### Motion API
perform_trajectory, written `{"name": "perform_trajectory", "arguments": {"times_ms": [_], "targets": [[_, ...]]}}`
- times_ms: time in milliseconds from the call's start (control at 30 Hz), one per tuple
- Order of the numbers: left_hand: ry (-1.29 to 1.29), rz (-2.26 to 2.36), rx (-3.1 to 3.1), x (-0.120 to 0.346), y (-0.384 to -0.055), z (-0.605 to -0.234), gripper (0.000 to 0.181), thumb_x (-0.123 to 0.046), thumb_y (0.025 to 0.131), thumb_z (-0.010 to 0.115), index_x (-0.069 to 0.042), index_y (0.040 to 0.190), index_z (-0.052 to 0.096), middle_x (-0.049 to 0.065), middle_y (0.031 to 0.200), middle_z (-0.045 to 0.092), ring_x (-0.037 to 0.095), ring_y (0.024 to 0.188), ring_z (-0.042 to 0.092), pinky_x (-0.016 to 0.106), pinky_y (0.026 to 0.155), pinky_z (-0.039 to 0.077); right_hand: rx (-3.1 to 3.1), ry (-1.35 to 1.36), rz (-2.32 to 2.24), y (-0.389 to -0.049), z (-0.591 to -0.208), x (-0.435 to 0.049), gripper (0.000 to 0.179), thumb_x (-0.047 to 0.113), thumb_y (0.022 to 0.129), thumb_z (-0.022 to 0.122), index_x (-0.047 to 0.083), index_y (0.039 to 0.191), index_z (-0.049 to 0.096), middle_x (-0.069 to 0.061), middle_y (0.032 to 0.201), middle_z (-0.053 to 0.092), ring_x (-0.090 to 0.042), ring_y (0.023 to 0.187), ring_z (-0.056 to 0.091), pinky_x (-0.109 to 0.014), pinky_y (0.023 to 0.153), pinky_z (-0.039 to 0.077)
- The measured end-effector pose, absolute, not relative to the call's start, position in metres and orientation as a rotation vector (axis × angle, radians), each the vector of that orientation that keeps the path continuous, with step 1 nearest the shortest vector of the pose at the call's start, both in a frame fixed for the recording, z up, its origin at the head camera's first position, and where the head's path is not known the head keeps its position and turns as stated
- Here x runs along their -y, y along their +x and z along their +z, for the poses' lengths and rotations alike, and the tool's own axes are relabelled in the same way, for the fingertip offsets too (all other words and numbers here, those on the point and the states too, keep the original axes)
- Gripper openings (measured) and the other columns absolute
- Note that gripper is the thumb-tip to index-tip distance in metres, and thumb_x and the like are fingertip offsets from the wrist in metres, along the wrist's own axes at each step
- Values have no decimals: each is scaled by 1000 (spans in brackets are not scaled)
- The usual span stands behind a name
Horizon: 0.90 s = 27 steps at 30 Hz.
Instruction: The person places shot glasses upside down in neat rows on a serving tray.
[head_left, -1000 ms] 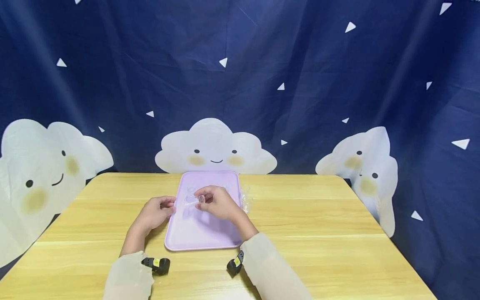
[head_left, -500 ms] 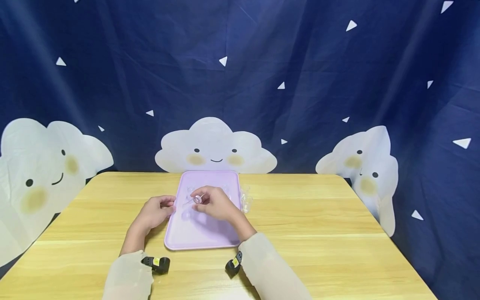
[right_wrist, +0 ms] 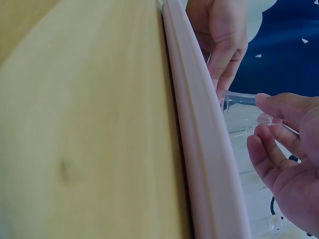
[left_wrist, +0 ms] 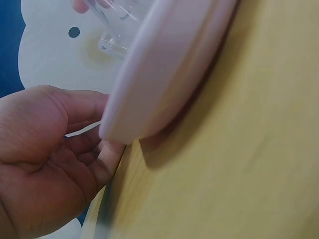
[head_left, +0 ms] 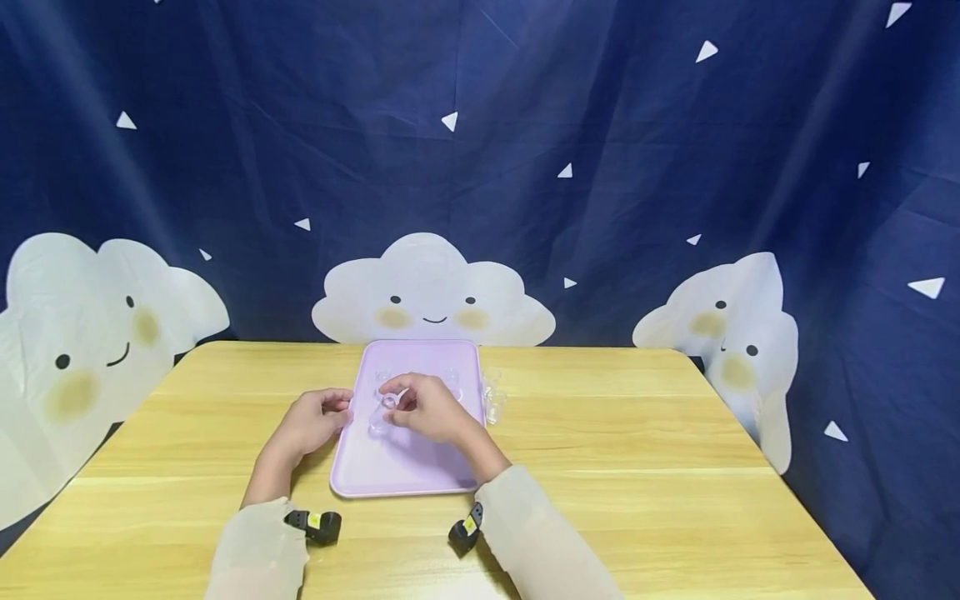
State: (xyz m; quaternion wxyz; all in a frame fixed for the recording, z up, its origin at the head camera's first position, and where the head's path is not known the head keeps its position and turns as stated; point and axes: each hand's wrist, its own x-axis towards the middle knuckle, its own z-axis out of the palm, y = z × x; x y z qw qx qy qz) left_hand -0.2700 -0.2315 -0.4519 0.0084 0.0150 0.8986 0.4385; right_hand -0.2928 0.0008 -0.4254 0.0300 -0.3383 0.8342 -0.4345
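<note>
My right hand (head_left: 431,408) pinches the narrow round end of a small clear vessel (head_left: 377,425) between thumb and fingers. It tilts low over the lilac tray (head_left: 405,475), its wider end towards the tray's left side. In the right wrist view the same vessel (right_wrist: 239,105) looks like see-through glass or plastic, with fingertips at its slim end. My left hand (head_left: 311,421) holds the left edge of the tray. In the left wrist view the thumb of the left hand (left_wrist: 45,144) meets the tray rim (left_wrist: 134,74) while other fingers lie lower against its side.
Other clear pieces (head_left: 452,377) lie on the tray towards its back. More clear pieces (head_left: 493,400) sit on the wooden table (head_left: 637,467) just past the tray's right edge. A dark blue curtain (head_left: 495,125) with clouds hangs behind the table.
My right hand has turned and tilted the clear vessel, so its wider end now points down and towards me. The left hand has stayed at the tray's edge.
</note>
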Motion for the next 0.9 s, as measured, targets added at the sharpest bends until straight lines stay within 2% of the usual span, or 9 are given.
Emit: {"name": "perform_trajectory", "arguments": {"times_ms": [233,533,900], "targets": [[34,1371,-2798,231,-270,-450,41,-8,97,65,5,136,60,18,115,68,30,105,61,39,88,52,-2559,-999,-1326,-293,-429,1,36,2,87,78,5,122,70,-2,107,72,-3,82,62,-19,74,53],[26,1361,-2799,231,-270,-451,41,-8,97,65,4,136,60,18,114,68,29,103,61,36,85,52,-2549,-1008,-1308,-293,-434,3,35,2,87,78,3,122,71,0,101,73,-4,82,64,-17,74,53],[33,1367,-2792,232,-271,-452,41,-8,97,64,5,136,60,18,115,68,29,103,62,34,83,53,-2530,-989,-1311,-293,-436,4,36,2,88,78,4,123,70,0,102,73,-3,82,64,-17,72,53]]}}
